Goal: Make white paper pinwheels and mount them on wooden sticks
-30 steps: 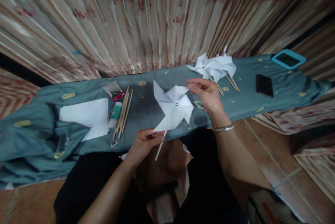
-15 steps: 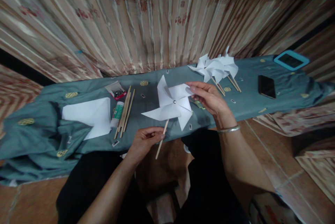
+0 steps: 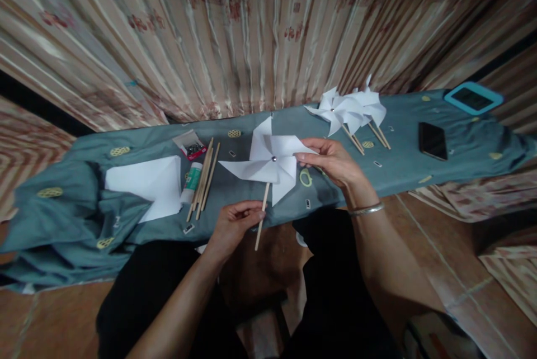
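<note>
A white paper pinwheel [image 3: 262,169] with a round silver pin at its centre is held up in front of me over the near edge of the bench. My left hand [image 3: 237,223] pinches its wooden stick [image 3: 260,230] below the blades. At the right, my right hand [image 3: 329,160] has thumb and fingers closed on one paper blade. To the left of the pinwheel lie several loose wooden sticks [image 3: 204,180] and a green and white glue stick [image 3: 192,182]. Behind them is a small open box of metal pins [image 3: 191,145].
White paper sheets [image 3: 146,180] lie at the left on the grey-green cloth [image 3: 235,180]. Several other pinwheels [image 3: 350,110] rest at the back right. Beyond them are a dark phone [image 3: 433,141] and a blue-framed device [image 3: 474,97]. A patterned curtain [image 3: 251,40] hangs behind the bench.
The pinwheel's blades have turned slightly and its stick stands more upright. My right hand's fingers have shifted inward along the blade. My left hand keeps its hold on the stick.
</note>
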The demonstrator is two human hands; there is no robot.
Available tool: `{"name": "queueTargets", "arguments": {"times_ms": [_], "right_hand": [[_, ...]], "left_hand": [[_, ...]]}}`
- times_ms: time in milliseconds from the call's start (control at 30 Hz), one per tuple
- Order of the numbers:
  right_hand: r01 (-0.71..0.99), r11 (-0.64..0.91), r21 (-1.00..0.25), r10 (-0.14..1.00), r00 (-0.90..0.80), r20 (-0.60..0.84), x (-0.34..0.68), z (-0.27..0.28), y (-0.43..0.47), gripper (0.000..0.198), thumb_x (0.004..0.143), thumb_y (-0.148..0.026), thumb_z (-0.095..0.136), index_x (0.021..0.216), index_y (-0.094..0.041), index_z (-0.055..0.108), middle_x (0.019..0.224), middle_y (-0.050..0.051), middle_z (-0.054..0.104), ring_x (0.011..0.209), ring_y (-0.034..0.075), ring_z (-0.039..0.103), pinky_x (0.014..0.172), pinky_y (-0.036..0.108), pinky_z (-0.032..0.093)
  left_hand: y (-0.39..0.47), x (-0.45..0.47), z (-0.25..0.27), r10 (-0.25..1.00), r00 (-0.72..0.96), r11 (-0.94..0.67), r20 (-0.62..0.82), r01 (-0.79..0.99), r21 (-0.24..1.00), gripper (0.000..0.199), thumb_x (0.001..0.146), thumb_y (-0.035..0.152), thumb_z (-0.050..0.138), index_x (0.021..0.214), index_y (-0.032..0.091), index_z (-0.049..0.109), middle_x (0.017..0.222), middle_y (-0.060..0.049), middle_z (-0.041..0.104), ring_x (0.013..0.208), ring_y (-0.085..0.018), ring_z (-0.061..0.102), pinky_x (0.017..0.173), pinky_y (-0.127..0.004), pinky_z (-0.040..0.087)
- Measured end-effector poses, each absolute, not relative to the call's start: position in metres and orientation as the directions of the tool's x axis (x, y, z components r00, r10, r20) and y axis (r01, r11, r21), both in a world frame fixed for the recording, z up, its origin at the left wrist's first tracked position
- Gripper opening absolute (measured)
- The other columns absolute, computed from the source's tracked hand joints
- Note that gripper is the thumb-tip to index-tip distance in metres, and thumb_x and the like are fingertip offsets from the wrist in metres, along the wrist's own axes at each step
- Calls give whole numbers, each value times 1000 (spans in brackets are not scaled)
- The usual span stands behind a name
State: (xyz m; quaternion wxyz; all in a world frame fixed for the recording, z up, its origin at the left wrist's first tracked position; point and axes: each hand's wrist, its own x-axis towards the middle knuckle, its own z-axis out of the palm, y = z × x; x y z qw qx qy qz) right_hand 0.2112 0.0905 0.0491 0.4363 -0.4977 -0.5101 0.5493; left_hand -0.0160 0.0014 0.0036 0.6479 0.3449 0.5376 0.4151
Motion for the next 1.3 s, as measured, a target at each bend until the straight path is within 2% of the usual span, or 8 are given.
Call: {"name": "queueTargets", "arguments": {"times_ms": [200, 333, 433, 633, 833, 1300], "right_hand": [[66, -110, -992, 982, -146, -118, 207, 48, 91, 37, 54, -47, 85, 73, -18, 72, 66, -1, 68, 56, 8, 57, 53, 20, 44], [61, -98, -993, 986, -133, -106, 205, 41, 90, 37, 56, -49, 85, 77, -20, 74, 68, -1, 69, 59, 9, 59, 56, 21, 48], [19, -137, -990, 980, -147, -138, 203, 39, 89, 37, 53, -46, 87, 78, -21, 75, 73, 0, 72, 61, 9, 60, 58, 22, 51], [-87, -261, -961, 961, -118, -251, 196, 44, 87, 37, 44, -36, 92, 70, -18, 74, 68, 0, 71, 56, 7, 61, 53, 18, 52], [-121, -255, -959, 965, -95, -244, 193, 44, 88, 32, 42, -28, 92, 65, -18, 72, 63, -2, 69, 51, 6, 58, 51, 17, 53], [-181, -275, -944, 961, -82, -264, 183, 46, 86, 31, 43, -24, 92, 65, -16, 70, 59, -3, 68, 49, 6, 60, 49, 15, 54]], "left_hand": [[2, -15, 3, 916, 50, 400, -398, -178, 899, 34, 45, 37, 88, 73, 20, 78, 69, -5, 74, 62, -15, 63, 64, -27, 51], [3, -15, 2, 919, 27, 391, -393, -189, 901, 35, 43, 37, 89, 72, 20, 78, 69, -5, 74, 62, -15, 63, 64, -28, 52], [3, -15, 2, 919, 21, 389, -393, -196, 900, 35, 42, 37, 89, 71, 20, 78, 68, -4, 74, 62, -15, 62, 64, -28, 52], [4, -14, 3, 914, 33, 402, -404, -208, 892, 36, 40, 38, 89, 70, 20, 78, 64, -3, 72, 60, -14, 61, 62, -26, 51], [3, -14, 3, 912, 43, 407, -407, -213, 888, 37, 41, 38, 90, 71, 21, 78, 67, -4, 73, 62, -13, 62, 64, -26, 51], [3, -12, -3, 919, 16, 387, -394, -240, 891, 35, 42, 33, 89, 72, 19, 77, 68, -2, 74, 61, -13, 63, 66, -26, 51]]}}
